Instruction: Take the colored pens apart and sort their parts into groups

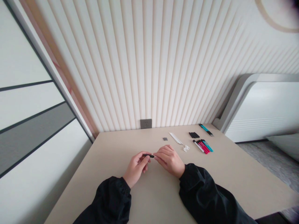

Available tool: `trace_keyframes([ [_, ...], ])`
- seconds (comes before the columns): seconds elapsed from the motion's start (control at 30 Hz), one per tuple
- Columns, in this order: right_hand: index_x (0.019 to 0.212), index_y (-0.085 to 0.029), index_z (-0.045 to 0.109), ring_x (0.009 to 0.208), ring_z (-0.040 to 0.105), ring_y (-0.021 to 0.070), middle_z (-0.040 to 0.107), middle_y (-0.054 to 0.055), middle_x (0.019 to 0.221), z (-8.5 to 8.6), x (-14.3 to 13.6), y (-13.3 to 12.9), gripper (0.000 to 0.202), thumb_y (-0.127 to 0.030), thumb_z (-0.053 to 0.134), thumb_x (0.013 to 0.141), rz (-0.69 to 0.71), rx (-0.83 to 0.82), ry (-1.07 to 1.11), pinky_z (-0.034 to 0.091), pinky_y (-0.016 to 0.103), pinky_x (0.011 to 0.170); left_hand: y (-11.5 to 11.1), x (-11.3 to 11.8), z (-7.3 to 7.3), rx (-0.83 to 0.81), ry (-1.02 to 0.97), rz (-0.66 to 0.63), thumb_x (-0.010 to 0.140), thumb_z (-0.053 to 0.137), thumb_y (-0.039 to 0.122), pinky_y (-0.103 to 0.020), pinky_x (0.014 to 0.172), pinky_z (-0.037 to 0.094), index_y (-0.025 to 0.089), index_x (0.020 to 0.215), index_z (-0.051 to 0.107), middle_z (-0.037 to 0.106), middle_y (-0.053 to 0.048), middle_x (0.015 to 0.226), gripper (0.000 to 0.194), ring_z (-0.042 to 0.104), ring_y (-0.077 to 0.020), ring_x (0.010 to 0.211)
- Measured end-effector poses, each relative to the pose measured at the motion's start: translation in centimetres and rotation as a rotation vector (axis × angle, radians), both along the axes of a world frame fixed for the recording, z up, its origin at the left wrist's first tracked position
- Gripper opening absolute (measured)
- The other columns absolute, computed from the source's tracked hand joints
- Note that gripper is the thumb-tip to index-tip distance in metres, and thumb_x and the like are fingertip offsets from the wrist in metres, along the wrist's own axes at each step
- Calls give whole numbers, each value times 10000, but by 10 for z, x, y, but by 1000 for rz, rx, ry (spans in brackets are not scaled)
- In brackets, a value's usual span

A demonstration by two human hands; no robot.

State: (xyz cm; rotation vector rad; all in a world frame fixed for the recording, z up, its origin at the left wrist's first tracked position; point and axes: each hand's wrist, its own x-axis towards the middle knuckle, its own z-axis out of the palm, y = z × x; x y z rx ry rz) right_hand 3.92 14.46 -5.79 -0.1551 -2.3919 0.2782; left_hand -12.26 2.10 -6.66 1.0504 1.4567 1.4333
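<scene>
Between the fingers of my left hand [137, 166] is a short black pen part [149, 155], lying roughly level above the table. My right hand [169, 158] is closed in a pinch at the right end of that part; whatever its fingertips hold is too small to make out. Behind my right hand lie thin white rods [175, 138], small white pieces [186, 148] and a little group of grey pieces [165, 139]. Farther right are several black parts [194, 135] in a row and several white, red and teal barrels [203, 146].
Teal and black pens [206, 129] lie near the back right corner of the beige table [112, 161]. A ribbed wall with a grey socket [146, 123] stands behind it. White panels are at the left, and a bed with a white headboard [268, 109] is at the right.
</scene>
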Motion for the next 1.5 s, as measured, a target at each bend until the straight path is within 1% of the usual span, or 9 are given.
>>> trace_keyframes([
  [0.2, 1041, -219, 663, 978, 566, 222, 667, 81, 1008, -8, 19, 47, 239, -222, 449, 936, -435, -53, -36, 395, 372, 871, 1, 1, -1, 20, -26, -16, 823, 588, 483, -196, 416, 362, 137, 987, 613, 572, -9, 746, 384, 475, -71, 488],
  [0.37, 1126, -254, 657, 1100, 511, 236, 622, 81, 1165, -25, 30, 89, 330, -126, 480, 879, -588, 22, -251, 342, 387, 968, -1, 0, -4, 10, 19, -84, 868, 541, 459, -191, 434, 375, 145, 949, 590, 597, -17, 746, 328, 491, -77, 509],
  [0.43, 1182, -276, 628, 1173, 468, 244, 583, 79, 1242, -28, 28, 96, 405, -88, 479, 856, -595, 78, -311, 285, 416, 1026, -1, 0, -3, 11, 35, -101, 885, 512, 461, -193, 440, 387, 151, 953, 576, 615, -29, 768, 324, 511, -87, 526],
  [0.57, 1256, -325, 566, 1298, 357, 257, 482, 68, 1374, -32, 22, 99, 526, -41, 460, 826, -539, 171, -427, 156, 495, 1088, -2, 2, -1, 28, 38, -107, 884, 509, 459, -196, 449, 413, 160, 968, 567, 626, -84, 1000, 316, 567, -107, 612],
  [0.63, 1251, -338, 568, 1329, 319, 264, 439, 63, 1414, -33, 21, 99, 532, -48, 474, 816, -506, 188, -474, 116, 519, 1096, -2, 1, -1, 21, 53, -110, 877, 522, 457, -195, 449, 411, 160, 989, 579, 631, -70, 928, 323, 565, -112, 608],
  [0.73, 1226, -340, 589, 1331, 319, 272, 442, 62, 1413, -35, 21, 98, 476, -91, 487, 834, -492, 189, -486, 85, 539, 1100, -1, 0, -5, -10, 77, -112, 873, 533, 452, -189, 450, 391, 154, 1042, 595, 564, 5, 652, 348, 510, -102, 530],
  [0.93, 1108, -302, 660, 1256, 414, 256, 563, 60, 1288, -34, 24, 95, 304, -206, 456, 905, -501, 171, -391, 90, 546, 1106, 0, -2, -11, -11, 60, -74, 847, 579, 434, -181, 434, 356, 144, 1079, 607, 459, 56, 550, 373, 416, -81, 468],
  [1.17, 1069, -281, 664, 1199, 465, 248, 612, 63, 1216, -35, 24, 94, 255, -292, 451, 929, -496, 149, -304, 140, 563, 1090, 1, 0, -6, 6, -7, -69, 830, 601, 424, -184, 430, 381, 137, 1045, 610, 625, -55, 835, 359, 482, -82, 536],
  [1.5, 972, -288, 694, 1156, 500, 246, 667, 47, 1109, -38, 25, 97, 228, -320, 471, 933, -490, 110, -293, 116, 579, 1082, 0, 0, -7, 27, 2, -89, 847, 598, 392, -186, 444, 400, 127, 1034, 592, 646, -78, 879, 324, 528, -94, 576],
])
